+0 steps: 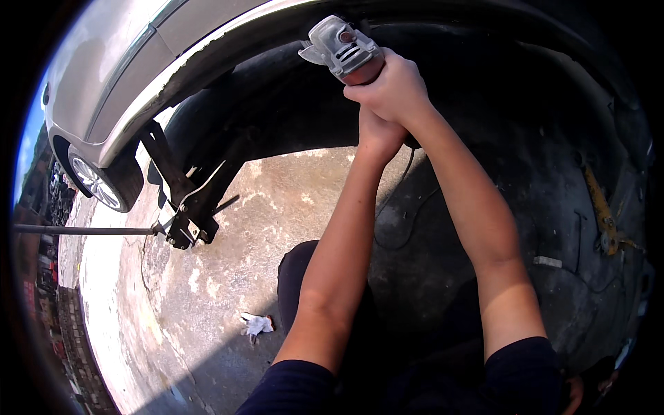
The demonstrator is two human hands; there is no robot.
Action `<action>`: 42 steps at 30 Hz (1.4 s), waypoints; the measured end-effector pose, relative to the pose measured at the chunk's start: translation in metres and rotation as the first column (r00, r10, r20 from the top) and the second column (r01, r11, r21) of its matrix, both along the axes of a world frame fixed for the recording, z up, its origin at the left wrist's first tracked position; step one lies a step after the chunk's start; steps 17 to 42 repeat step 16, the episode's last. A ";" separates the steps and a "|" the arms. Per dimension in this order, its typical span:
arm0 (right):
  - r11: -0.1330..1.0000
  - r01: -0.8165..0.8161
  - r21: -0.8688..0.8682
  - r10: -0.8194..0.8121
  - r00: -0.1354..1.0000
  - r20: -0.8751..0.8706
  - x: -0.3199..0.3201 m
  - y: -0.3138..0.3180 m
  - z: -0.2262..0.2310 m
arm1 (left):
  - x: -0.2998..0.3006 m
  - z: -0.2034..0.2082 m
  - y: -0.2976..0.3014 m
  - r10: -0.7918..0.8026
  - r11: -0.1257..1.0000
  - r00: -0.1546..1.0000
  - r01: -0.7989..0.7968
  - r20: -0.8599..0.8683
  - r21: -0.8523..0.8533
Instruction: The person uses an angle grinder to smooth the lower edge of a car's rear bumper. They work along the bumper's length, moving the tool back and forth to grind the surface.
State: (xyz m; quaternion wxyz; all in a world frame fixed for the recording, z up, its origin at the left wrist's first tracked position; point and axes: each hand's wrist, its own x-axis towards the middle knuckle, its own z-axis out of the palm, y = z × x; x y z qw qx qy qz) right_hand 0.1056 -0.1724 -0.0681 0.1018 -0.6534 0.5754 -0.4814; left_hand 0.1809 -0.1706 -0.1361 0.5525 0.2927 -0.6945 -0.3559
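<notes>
Both my hands are raised to an angle grinder [344,50] under the edge of a car body. Its head is grey metal and a reddish body shows just behind it. My right hand [398,88] wraps the body close to the head. Just below it, my left hand [380,133] closes around the rear part, its fingers mostly hidden by the right hand and the tool. A dark cord [413,160] hangs from the grinder and loops down to the floor. The grinder's disc is hard to make out against the dark underside.
A silver car [111,83] rises at upper left, with a wheel [97,181] beyond. A dark jack [185,207] with a long bar [90,229] stands beneath its sill. A white rag [256,324] lies on the concrete. A yellow tool [603,214] lies in shade at right.
</notes>
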 end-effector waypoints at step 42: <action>0.999 -0.004 0.042 0.006 0.999 -0.049 -0.003 -0.002 0.004 | -0.003 0.002 -0.001 0.028 0.999 0.996 -0.030 0.081 0.019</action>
